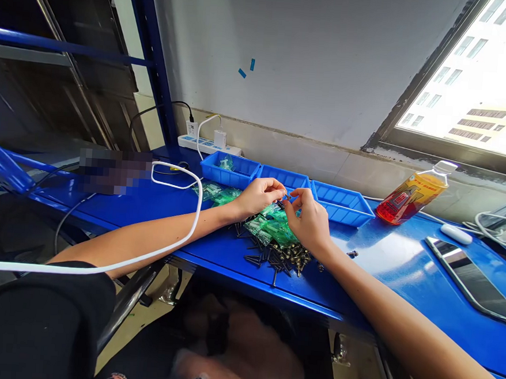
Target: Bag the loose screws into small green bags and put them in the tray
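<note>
Over the middle of the blue table, my left hand (256, 200) and my right hand (310, 221) meet with closed fingertips. Between them they pinch a small dark metal fastener (287, 197), too small to make out in detail. Beneath my hands lies a heap of clear and green plastic packets (270, 228). In front of it are loose dark screws (260, 257) and a pile of brass-coloured fasteners (298, 255). One single fastener (352, 253) lies apart, to the right of my right wrist.
Behind my hands stand blue trays (342, 206), the left one (226, 173) holding a packet. A drink bottle (415, 194), white case (455, 233) and phone (472, 280) are at right. A white cable (166, 247) crosses my left arm; a power strip (208, 145) lies behind.
</note>
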Demonstrator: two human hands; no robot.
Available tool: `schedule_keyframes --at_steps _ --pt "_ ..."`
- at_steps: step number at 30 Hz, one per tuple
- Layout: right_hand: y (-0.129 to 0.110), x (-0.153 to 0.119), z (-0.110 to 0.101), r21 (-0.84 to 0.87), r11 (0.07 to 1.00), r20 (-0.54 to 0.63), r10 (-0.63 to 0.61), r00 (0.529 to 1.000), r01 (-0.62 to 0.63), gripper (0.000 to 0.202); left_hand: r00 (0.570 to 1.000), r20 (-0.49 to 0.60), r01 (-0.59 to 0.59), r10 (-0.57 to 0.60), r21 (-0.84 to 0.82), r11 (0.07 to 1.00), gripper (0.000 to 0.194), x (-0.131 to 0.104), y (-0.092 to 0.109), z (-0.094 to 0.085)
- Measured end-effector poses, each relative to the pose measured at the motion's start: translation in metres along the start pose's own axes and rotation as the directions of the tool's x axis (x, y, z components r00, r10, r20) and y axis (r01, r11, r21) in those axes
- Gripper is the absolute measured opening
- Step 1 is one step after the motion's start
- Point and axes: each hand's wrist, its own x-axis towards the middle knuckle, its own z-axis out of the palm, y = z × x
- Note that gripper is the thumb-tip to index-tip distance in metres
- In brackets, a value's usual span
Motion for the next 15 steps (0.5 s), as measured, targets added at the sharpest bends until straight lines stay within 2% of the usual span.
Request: schedule_keyframes --at_steps 15 --pt "0.0002 0.0008 0.0005 -0.013 1.000 -0.017 -0.020 1.000 0.020 0.008 1.000 -0.006 0.000 0.000 -0.025 1.000 0.004 -0.0006 0.0008 0.0011"
